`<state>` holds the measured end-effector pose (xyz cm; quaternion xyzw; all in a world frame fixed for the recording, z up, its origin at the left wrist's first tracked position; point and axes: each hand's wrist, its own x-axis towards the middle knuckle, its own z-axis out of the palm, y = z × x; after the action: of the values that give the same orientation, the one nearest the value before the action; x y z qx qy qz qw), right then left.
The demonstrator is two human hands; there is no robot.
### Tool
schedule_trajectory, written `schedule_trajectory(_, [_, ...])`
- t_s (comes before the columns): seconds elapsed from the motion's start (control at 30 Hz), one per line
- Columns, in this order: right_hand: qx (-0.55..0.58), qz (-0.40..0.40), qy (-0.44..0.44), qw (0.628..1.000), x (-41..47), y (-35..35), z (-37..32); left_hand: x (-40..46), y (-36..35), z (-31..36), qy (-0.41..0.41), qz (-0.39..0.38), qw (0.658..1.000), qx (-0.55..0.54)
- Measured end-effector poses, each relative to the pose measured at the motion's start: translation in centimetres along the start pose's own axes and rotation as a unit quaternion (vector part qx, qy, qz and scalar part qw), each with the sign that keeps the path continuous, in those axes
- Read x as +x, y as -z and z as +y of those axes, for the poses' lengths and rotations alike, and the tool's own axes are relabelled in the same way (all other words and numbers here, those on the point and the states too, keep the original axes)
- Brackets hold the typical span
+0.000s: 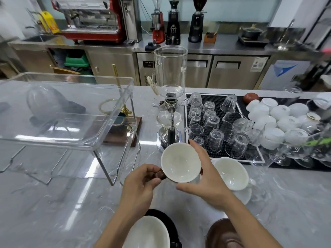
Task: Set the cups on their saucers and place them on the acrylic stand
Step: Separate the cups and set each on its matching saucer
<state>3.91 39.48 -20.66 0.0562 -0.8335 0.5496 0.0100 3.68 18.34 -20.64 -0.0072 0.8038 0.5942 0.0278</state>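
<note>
Both my hands hold a brown cup with a white inside [180,162] above the marble counter. My left hand [141,183] pinches its brown handle, and my right hand [206,176] curls round its right side. To the right, a white cup [232,173] sits on a white saucer [244,195]. Near the bottom edge, another white-lined cup [147,233] rests on a black saucer [170,224], and a brown saucer [222,233] lies beside it. The clear acrylic stand [68,111] stands at the left.
A glass siphon coffee maker [170,97] stands just behind the held cup. A black mat with several upturned glasses [213,122] and a pile of white cups [279,120] fill the right. A gold stand on a wooden base [123,120] sits behind the acrylic stand.
</note>
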Motion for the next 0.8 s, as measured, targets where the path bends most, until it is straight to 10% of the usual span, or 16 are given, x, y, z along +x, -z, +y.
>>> schedule_trajectory(0.8, [0.116,-0.062,0.005,0.991,-13.9,8.7,3.5,-10.1,-4.2,2.9,-0.045,-0.159,0.985,-0.049])
